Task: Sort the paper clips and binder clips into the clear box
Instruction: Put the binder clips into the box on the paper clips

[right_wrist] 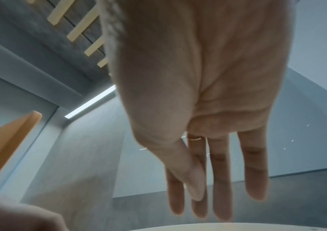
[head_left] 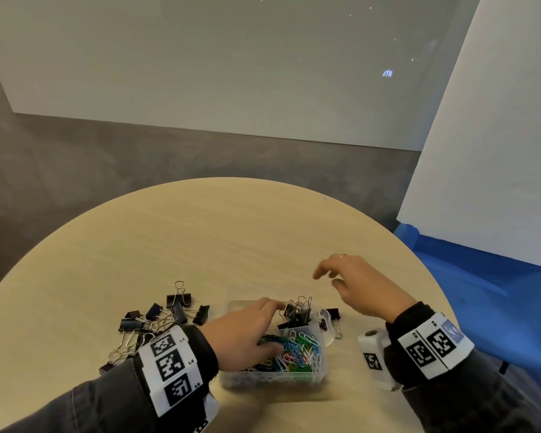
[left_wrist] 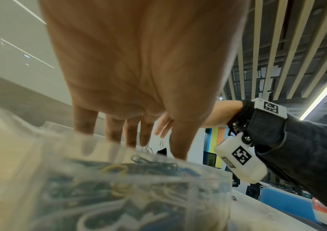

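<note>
Round wooden table: bearing surface for every item below.

Clear box: thin transparent plastic, divided, standing at the near edge of the table. Judged light and easily shoved; best steadied by its walls or rim.

Loose binder clips: black bodies, wire handles, heaped on the table just left of the box; one more lies against the box's right side. Judged stiff, springy and light; the wire loops tangle, so take one by its black body or by a single loop.

Sorted binder clips: a cluster standing in the far right compartment.

Paper clips: coloured, piled in the near compartment. Judged light, slick and prone to interlock; pinch or scoop a few together.

Left hand: reaches over the box, fingers extended and slightly spread, tips at the sorted binder clips, thumb down on the paper clips. No grip visible; actual contact with the binder clips cannot be told.

Right hand: hovers over the table beyond the box's right side, fingers straight and relaxed, thumb lying along the index finger, holding nothing.
</note>
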`<move>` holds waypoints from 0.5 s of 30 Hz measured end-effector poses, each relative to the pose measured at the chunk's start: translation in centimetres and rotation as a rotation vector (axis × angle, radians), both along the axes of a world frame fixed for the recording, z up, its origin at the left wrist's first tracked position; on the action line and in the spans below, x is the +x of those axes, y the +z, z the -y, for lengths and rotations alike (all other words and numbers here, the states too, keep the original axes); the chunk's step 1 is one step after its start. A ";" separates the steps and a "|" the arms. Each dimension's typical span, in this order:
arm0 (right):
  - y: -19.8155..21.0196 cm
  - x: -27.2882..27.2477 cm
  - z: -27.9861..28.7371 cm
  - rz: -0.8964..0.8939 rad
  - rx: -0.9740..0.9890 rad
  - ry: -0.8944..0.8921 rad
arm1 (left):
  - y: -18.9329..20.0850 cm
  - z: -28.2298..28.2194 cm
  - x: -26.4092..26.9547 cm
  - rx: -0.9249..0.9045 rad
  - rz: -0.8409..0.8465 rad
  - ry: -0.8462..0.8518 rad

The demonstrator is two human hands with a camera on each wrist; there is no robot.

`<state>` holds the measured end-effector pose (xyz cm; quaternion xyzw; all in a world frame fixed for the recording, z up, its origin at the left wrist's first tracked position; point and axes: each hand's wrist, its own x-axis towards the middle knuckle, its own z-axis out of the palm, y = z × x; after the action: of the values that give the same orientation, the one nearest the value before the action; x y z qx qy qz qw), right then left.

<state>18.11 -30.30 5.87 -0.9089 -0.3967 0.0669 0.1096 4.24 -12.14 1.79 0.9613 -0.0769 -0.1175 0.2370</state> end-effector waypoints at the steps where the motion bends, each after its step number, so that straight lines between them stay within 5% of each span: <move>1: -0.1 0.4 0.4 -0.011 -0.055 -0.033 | 0.0 0.0 0.0 -0.030 -0.003 -0.015; 5: -1.1 0.7 1.0 -0.173 -0.327 -0.064 | -0.1 0.1 -0.2 -0.033 -0.053 -0.082; 15: -3.8 1.6 1.0 -0.196 -0.295 -0.062 | 0.4 0.0 0.2 0.019 -0.032 -0.034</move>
<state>19.75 -31.34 2.03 -0.9161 -0.3419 0.2090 0.0153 4.42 -12.10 2.19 0.9601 -0.0884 -0.1376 0.2270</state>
